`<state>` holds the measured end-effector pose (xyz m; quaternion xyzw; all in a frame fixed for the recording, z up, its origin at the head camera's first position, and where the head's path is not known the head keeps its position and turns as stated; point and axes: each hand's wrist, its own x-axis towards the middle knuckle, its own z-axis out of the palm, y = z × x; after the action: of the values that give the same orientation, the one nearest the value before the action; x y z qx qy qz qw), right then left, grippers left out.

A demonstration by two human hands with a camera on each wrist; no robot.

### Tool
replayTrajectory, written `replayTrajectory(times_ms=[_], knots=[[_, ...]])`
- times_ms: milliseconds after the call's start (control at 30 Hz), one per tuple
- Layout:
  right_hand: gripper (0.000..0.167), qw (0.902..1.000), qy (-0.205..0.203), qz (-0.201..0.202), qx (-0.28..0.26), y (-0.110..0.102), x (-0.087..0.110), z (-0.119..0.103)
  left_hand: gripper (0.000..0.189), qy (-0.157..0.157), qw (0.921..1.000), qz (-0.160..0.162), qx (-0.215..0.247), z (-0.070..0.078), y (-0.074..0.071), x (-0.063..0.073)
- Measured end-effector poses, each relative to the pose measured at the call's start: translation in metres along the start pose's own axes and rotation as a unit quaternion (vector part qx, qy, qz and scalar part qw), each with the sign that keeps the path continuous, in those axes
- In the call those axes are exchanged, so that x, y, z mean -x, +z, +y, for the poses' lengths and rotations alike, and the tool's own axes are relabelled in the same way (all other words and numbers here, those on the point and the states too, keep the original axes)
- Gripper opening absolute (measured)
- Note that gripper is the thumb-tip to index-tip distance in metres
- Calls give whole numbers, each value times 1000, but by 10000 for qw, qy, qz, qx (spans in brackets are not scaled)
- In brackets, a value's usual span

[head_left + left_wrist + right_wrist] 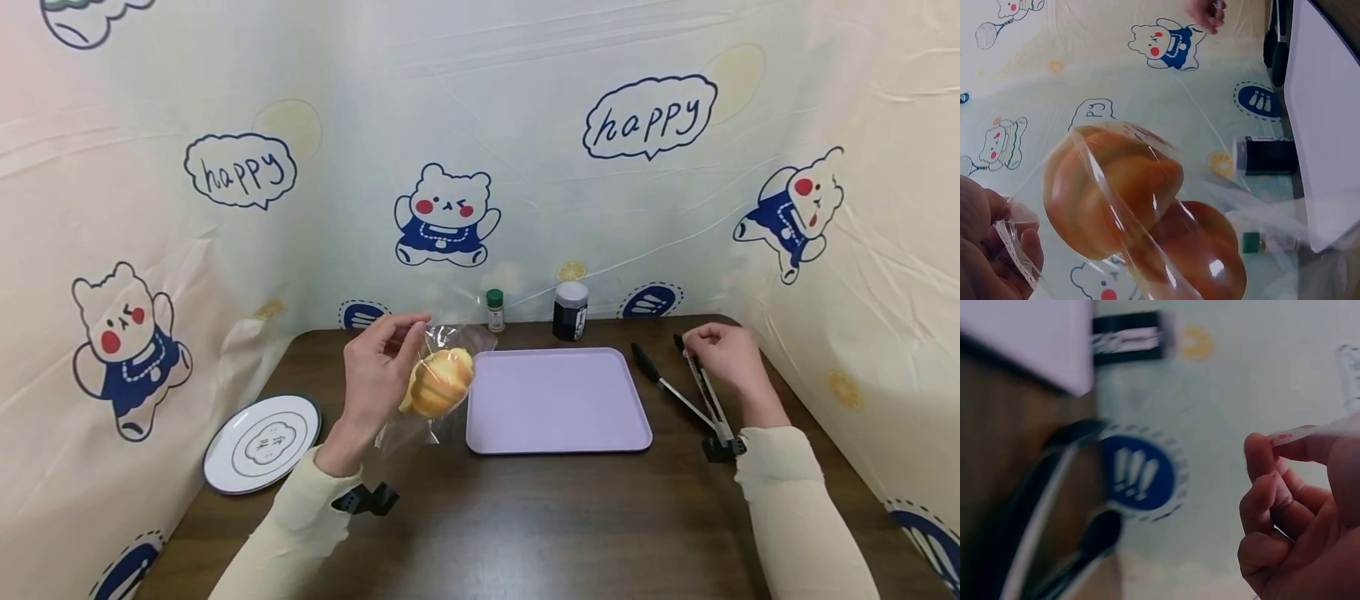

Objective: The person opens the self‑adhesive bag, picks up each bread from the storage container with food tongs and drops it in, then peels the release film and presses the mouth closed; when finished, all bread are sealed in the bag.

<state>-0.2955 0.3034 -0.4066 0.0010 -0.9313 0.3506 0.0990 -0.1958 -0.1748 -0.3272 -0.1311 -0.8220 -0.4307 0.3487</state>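
Note:
My left hand [378, 367] pinches the edge of a clear plastic bag [483, 337], which hangs above the table left of the lilac tray. Inside the bag is a golden-brown, knotted-looking bread [1110, 194], large in the left wrist view. Over at the right, my right hand [723, 354] is raised above the black-tipped metal tongs [708, 392]. In the right wrist view its thumb and index finger pinch a thin translucent plastic strip [1294, 433] with red print. The other fingers are curled. The strip's far end runs out of that view.
The lilac tray [558, 404] lies mid-table. Behind it stand a green-capped small bottle [495, 312] and a dark jar [570, 312] with a pale lid. A white plate [232, 446] sits at the left edge. Printed cloth [525, 208] walls in the table's back and sides.

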Motion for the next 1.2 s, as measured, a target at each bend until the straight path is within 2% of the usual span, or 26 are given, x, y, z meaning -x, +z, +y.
replayTrajectory(times_ms=[233,400,533,767,1033,1200], knots=[[33,9969,-48,-364,692,24,-6,34,20,-44,10000,-68,-43,0,0,1],[35,9941,12,-515,952,29,-6,45,19,-55,10000,-61,53,0,1,0],[37,9933,127,-552,1006,29,-7,47,19,-30,9999,-30,104,0,0,0],[28,9941,290,-431,956,33,-7,51,20,-80,9999,-71,92,-1,1,0],[36,9924,292,-703,968,30,-4,48,18,-6,9998,-147,166,-2,1,0],[37,9949,83,-458,893,27,-1,35,19,63,9997,-231,90,-3,2,1]])
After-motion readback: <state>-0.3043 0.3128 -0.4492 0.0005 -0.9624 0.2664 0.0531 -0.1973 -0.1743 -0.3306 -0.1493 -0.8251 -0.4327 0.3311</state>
